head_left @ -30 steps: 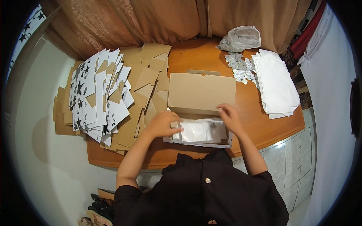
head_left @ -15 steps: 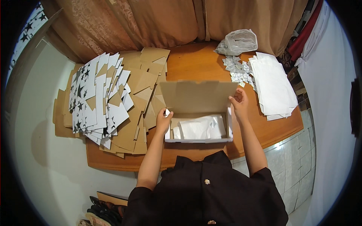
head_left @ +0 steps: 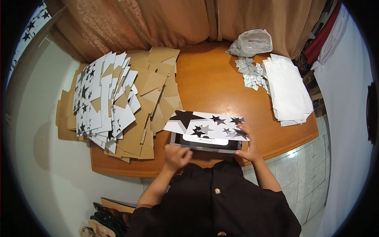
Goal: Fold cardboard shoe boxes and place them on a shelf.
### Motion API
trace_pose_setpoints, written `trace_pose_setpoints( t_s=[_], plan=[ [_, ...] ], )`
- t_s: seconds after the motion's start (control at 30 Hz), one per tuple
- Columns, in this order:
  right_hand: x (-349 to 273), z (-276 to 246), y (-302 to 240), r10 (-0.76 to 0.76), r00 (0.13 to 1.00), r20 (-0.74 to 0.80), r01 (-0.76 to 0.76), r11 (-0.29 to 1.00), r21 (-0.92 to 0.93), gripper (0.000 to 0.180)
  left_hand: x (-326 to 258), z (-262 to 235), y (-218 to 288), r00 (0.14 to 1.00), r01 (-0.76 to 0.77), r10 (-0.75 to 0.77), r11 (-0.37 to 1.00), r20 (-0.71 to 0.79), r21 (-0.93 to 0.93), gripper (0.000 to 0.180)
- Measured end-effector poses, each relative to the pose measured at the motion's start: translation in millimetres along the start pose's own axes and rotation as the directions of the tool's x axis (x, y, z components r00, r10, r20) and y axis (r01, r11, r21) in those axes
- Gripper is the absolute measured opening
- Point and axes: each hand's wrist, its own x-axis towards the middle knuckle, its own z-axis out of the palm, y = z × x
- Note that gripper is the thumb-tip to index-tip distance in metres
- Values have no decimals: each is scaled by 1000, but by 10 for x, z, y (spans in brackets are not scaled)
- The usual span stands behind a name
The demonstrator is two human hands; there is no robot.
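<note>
Table: a wooden table (head_left: 213,83) stands against brown curtains (head_left: 166,19); a tiled floor (head_left: 300,173) shows at the right and a pale floor at the left.
Left of table: a spread pile of flat box blanks (head_left: 114,106), some white with black stars, some plain brown cardboard.
Far right of table: a stack of white sheets (head_left: 288,91), a small heap of silver foil pieces (head_left: 248,73) beside it, and a crumpled plastic bag (head_left: 252,41) near the curtain.
Box: the box with star print (head_left: 207,132) lies at the near edge of the table, just in front of the person, with its lid down.
Left hand: the left hand (head_left: 176,156) is at the front left corner of the box, fingers curled; I cannot tell if it grips anything.
Right hand: the right hand (head_left: 248,142) holds the right end of the box, fingers spread on the lid.
Change: half a second ago the box was open, its brown lid up and white content visible; now the lid is closed and the star side shows.
</note>
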Motion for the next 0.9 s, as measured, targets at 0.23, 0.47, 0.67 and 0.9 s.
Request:
trace_pose_setpoints(
  t_s=[0.23, 0.47, 0.67, 0.9],
  plan=[
    [47, -18, -178, 189, 972, 140, -140, 942, -305, 48, -145, 310, 183, 994, 17, -27, 995, 107, 96, 29],
    [136, 253, -612, 204, 924, 324, 15, 826, -564, 51, -224, 480, 206, 986, 135, -140, 989, 95, 54, 25],
    [202, 304, -481, 120, 964, 236, 52, 787, -614, 51, -12, 412, 375, 984, 167, -171, 984, 57, 59, 16],
    [429, 245, -584, 152, 964, 218, 18, 781, -624, 44, 66, 413, 426, 940, 315, -314, 949, 135, 11, 20]
  ],
)
